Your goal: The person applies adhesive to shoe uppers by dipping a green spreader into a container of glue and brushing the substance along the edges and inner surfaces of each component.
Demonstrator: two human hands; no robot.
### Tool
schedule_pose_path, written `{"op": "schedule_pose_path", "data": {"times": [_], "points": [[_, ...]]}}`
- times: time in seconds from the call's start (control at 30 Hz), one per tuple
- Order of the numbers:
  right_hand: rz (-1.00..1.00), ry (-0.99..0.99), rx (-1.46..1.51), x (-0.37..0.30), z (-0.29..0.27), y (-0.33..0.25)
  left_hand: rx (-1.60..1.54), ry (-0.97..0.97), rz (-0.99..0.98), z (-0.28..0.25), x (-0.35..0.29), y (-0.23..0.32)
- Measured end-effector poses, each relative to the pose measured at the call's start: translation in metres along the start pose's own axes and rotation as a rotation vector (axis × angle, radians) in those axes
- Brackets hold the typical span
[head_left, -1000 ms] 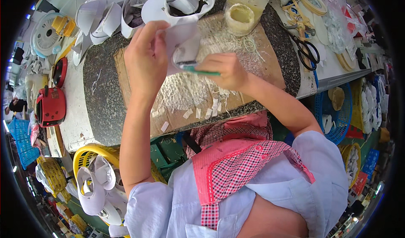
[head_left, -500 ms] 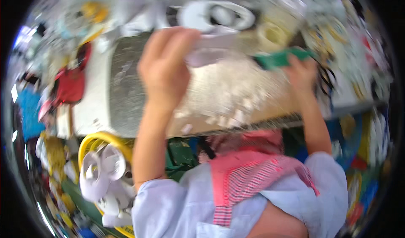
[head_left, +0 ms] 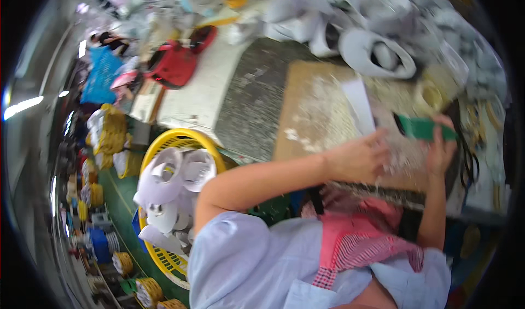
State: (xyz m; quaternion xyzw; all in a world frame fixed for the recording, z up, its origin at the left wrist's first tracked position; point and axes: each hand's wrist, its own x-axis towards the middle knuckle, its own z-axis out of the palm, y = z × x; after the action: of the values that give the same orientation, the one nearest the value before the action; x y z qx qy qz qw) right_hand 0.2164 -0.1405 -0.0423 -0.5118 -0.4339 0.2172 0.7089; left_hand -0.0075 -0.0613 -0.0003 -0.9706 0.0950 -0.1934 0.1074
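My left hand (head_left: 361, 157) lies low over the work board (head_left: 292, 109), its fingers loosely bent and slightly blurred. A thin white plastic piece (head_left: 359, 107) stretches across the board, its lower end right at my left fingertips; whether they touch it I cannot tell. To the right, my right hand (head_left: 441, 147) is closed round a flat green tool (head_left: 424, 128) with a dark end pointing left; its exact kind does not show. White scraps and shavings (head_left: 314, 125) are strewn over the board, and more lie beside my left hand.
White cap-shaped parts (head_left: 383, 54) are heaped behind the board, near a clear container with a yellowish roll (head_left: 432, 96). Black-handled scissors (head_left: 469, 161) lie at the right. A yellow basket (head_left: 210, 139) of white parts stands below left. A red cap-like item (head_left: 175, 65) rests on the table.
The view has swung, so the table appears further right. My left hand has come down from above the board and no longer lifts a white part. Loose scraps near the front edge are fewer.
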Motion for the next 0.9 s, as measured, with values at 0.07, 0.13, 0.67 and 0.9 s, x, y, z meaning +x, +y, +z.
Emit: {"op": "schedule_pose_path", "data": {"times": [0.07,0.13,0.67,0.9], "points": [[0.048,-0.053,-0.173,0.002,0.038,-0.025,-0.023,-0.034,-0.07,-0.009,-0.007,-0.001],[-0.027,-0.226,-0.175,0.008,0.063,-0.032,0.012,-0.11,-0.133,-0.02,-0.012,0.001],[-0.237,-0.398,-0.541,0.012,0.124,0.02,0.033,-0.111,-0.289,-0.01,-0.045,0.029],[-0.044,-0.539,-0.417,0.019,0.126,-0.009,-0.036,-0.108,-0.474,0.001,-0.063,0.048]]}}
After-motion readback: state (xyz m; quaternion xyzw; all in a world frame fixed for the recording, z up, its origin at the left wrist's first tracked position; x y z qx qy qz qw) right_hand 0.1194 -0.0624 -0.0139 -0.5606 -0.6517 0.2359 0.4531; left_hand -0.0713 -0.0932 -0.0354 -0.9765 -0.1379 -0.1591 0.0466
